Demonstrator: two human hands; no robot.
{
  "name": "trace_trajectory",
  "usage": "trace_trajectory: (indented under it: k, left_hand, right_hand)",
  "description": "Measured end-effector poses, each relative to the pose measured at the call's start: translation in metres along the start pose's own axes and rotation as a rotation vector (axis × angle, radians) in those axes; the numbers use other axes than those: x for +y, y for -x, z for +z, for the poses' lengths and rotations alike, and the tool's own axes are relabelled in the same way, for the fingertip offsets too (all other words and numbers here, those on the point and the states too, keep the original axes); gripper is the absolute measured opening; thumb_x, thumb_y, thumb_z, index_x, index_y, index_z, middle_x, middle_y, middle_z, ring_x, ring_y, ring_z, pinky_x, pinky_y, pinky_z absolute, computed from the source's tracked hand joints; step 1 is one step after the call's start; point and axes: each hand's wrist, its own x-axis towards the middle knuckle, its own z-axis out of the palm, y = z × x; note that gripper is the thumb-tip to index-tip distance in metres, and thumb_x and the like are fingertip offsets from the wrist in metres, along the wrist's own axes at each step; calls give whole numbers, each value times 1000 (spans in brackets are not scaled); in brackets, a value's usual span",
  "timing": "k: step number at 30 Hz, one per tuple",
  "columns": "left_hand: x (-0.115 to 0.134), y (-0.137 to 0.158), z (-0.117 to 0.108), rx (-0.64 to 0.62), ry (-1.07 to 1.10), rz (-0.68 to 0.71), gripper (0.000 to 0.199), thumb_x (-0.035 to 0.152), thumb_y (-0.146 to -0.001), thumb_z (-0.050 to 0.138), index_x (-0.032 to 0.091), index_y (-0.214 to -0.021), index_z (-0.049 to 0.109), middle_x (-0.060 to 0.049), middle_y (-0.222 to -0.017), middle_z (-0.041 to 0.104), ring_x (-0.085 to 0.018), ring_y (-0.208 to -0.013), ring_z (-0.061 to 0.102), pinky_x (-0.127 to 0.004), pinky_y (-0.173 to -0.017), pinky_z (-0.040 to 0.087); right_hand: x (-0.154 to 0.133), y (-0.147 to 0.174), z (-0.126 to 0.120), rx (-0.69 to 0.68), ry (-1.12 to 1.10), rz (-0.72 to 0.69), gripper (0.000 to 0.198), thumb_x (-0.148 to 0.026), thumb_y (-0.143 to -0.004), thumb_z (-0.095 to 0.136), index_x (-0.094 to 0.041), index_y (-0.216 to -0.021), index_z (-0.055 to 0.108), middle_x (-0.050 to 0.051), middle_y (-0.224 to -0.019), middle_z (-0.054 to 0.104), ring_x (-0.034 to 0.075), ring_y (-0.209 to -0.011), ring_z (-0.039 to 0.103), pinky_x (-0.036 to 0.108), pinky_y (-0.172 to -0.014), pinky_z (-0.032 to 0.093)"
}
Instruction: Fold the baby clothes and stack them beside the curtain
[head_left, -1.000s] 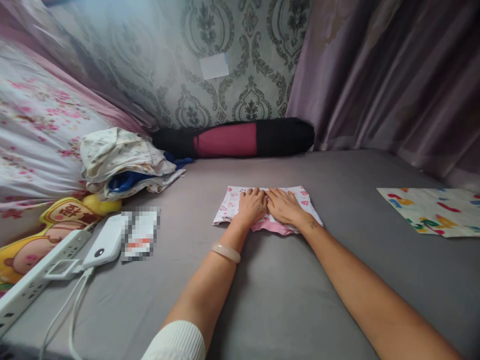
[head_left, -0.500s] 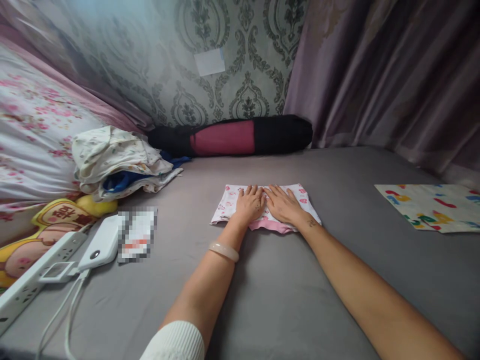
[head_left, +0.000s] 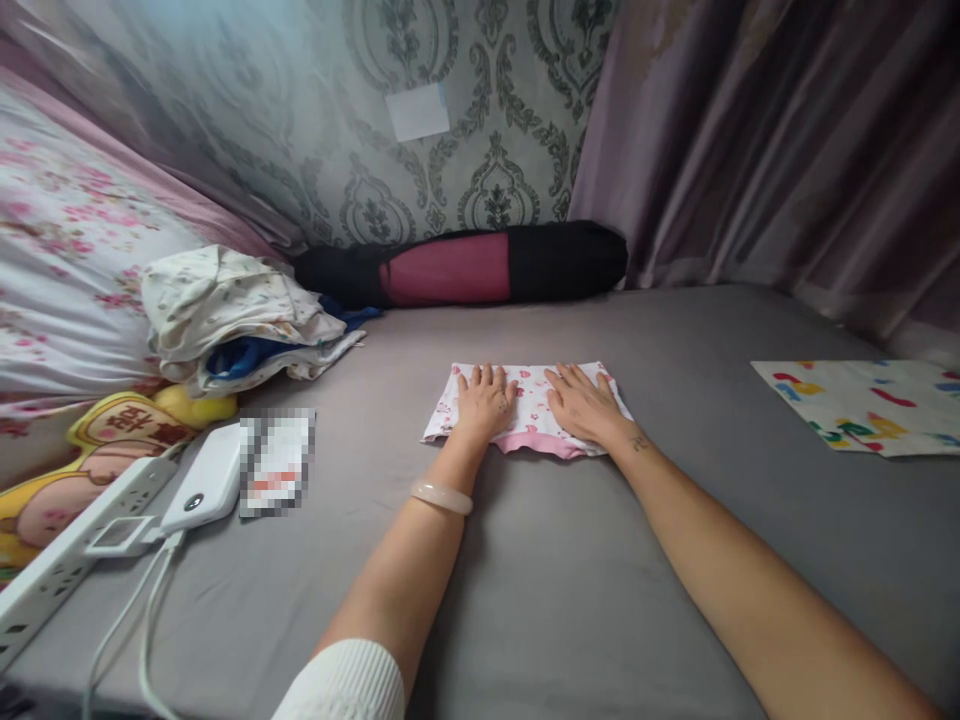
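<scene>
A folded white garment (head_left: 534, 400) with red and pink prints and a pink edge lies flat on the grey bed sheet (head_left: 600, 560). My left hand (head_left: 486, 402) rests palm down on its left part, fingers spread. On the right part lies my right hand (head_left: 589, 405), also flat with fingers apart. Neither hand grips the cloth. A stretch of printed fabric shows between the two hands. A pale bangle (head_left: 442, 496) circles my left wrist.
Crumpled clothes (head_left: 240, 310) are heaped at the left, near a plush toy (head_left: 112, 450), a power strip (head_left: 82, 550) and a white charger block (head_left: 206, 475) with cables. A black and red roll (head_left: 457, 265) lies along the wall. At right sits a colourful printed cloth (head_left: 870, 405).
My hands have slid apart over the garment, the left one leftward and the right one rightward. More of the printed cloth shows between them.
</scene>
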Motion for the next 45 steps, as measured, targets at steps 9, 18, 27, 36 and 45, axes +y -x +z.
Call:
trace_trajectory:
  k: [9,18,27,36,45]
  left_hand:
    - [-4,0,-8,-33,39,-28,54,40,-99,19,14,-140,45,-14,-147,44,-28,-138,35,-51,-116,21]
    - [-22,3,-10,-105,72,-150,52,40,-98,21,16,-138,44,-16,-151,38,-30,-142,28,-55,-113,25]
    - [-31,4,-18,-145,75,-107,55,42,-99,14,19,-139,43,-14,-154,34,-29,-144,24,-58,-114,21]
    - [-54,5,-11,-204,119,-128,60,46,-98,11,18,-146,33,-11,-158,24,-28,-147,17,-58,-116,13]
    - [-54,5,-14,-185,112,-120,59,46,-98,12,17,-145,36,-12,-157,27,-30,-147,17,-61,-115,13]
  right_hand:
    - [3,7,-13,34,-53,55,56,-33,-98,18,-17,-148,37,10,-156,29,25,-144,23,56,-116,14]
    - [22,5,-3,11,-10,145,59,-35,-97,17,-13,-149,34,13,-155,31,27,-144,23,54,-116,16]
    - [28,8,-13,13,-64,165,60,-34,-97,13,-12,-149,35,13,-156,28,25,-145,20,51,-116,15]
    - [41,5,3,45,-39,190,62,-35,-96,14,-5,-146,35,17,-156,27,27,-143,24,50,-115,19]
    - [34,9,-7,83,5,188,60,-34,-97,15,-6,-145,38,16,-155,29,27,-143,24,54,-115,15]
